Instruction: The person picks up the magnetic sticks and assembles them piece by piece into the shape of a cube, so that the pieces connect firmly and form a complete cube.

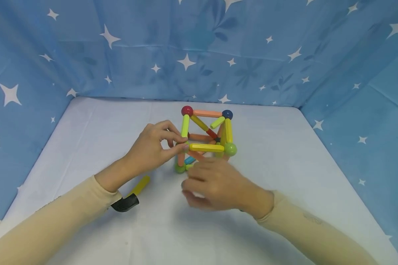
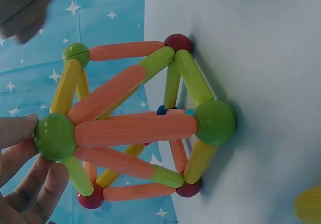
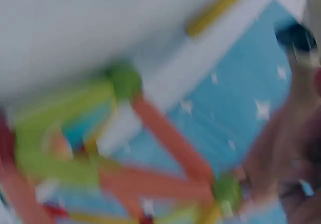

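Note:
A frame of coloured rods and balls stands on the table, with a yellow rod [image 1: 207, 148] along its top front edge and a light green ball [image 1: 230, 149] at that rod's right end. My left hand [image 1: 152, 145] pinches the green ball [image 2: 56, 136] at the top front left corner between fingertips and thumb. Orange rods [image 2: 135, 129] fan out from this ball toward the lower balls. In front of the frame is my right hand [image 1: 215, 184], blurred, its fingers bent and overlapping the lower front rods in the head view. I cannot tell whether it holds anything.
A loose yellow rod [image 1: 142, 184] lies on the white table [image 1: 96, 147], beside the black wrist camera [image 1: 126, 203] on my left forearm. A blue curtain [image 1: 136, 70] with white stars closes off the back and sides.

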Tool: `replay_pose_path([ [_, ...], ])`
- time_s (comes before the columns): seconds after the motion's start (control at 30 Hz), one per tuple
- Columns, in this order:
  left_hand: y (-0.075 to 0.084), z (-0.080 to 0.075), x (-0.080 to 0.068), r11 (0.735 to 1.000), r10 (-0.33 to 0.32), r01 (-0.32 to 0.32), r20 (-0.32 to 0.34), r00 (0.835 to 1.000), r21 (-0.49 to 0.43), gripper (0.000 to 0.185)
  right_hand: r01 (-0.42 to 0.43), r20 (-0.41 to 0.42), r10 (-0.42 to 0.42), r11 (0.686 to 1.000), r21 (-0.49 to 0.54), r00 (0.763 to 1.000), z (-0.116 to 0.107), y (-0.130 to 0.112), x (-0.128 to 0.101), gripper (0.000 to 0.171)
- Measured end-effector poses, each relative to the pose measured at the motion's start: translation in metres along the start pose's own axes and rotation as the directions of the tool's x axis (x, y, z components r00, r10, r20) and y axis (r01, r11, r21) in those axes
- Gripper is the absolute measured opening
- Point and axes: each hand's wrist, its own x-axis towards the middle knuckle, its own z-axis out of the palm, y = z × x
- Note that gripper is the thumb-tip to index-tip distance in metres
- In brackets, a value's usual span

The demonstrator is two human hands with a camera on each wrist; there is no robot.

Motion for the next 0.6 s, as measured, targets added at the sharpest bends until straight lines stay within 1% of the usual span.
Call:
replay_pose_path([
  [0.03,0.000,-0.002,0.001,1.000,-0.007,0.007,0.017,1.000,-0.004,0.014,0.039,0.067,-0.040,0.999,0.015,0.997,0.008,-0.007,0.000,0.009],
  [0.07,0.000,-0.003,0.002,1.000,-0.016,0.016,0.032,0.999,-0.002,0.014,0.061,0.144,-0.064,0.998,0.024,0.988,0.016,-0.012,0.000,0.008],
  [0.1,0.001,-0.004,0.002,1.000,-0.024,0.024,0.043,0.999,0.006,0.014,0.051,0.213,-0.056,0.998,0.028,0.975,0.025,-0.016,0.000,0.010],
  [0.17,0.001,-0.004,0.003,0.999,-0.036,0.036,0.054,0.998,0.009,0.013,0.009,0.348,-0.017,1.000,0.025,0.937,0.042,-0.020,-0.001,0.020],
  [0.23,0.002,-0.004,0.003,0.999,-0.041,0.040,0.054,0.998,0.010,0.013,-0.055,0.458,0.040,0.998,0.019,0.888,0.058,-0.023,0.001,0.035],
  [0.27,0.002,-0.004,0.003,0.999,-0.041,0.040,0.052,0.998,0.011,0.013,-0.077,0.498,0.063,0.997,0.008,0.865,0.065,-0.024,0.003,0.043],
  [0.3,0.002,-0.004,0.003,0.999,-0.040,0.039,0.048,0.998,0.011,0.013,-0.095,0.523,0.078,0.995,0.006,0.849,0.073,-0.024,0.005,0.049],
  [0.33,0.002,-0.004,0.002,0.999,-0.036,0.036,0.044,0.998,0.012,0.013,-0.100,0.539,0.086,0.995,-0.004,0.838,0.079,-0.024,0.008,0.054],
  [0.37,0.002,-0.003,0.002,0.999,-0.031,0.030,0.040,0.999,0.016,0.013,-0.105,0.539,0.093,0.994,-0.009,0.837,0.085,-0.024,0.011,0.054],
  [0.43,0.001,-0.003,0.001,0.999,-0.021,0.020,0.035,0.999,0.025,0.013,-0.092,0.523,0.095,0.995,-0.031,0.847,0.096,-0.024,0.019,0.053],
  [0.6,0.001,-0.003,0.001,0.999,0.013,-0.014,0.025,1.000,0.034,0.013,-0.011,0.464,0.059,0.995,-0.104,0.884,0.114,-0.023,0.031,0.042],
])
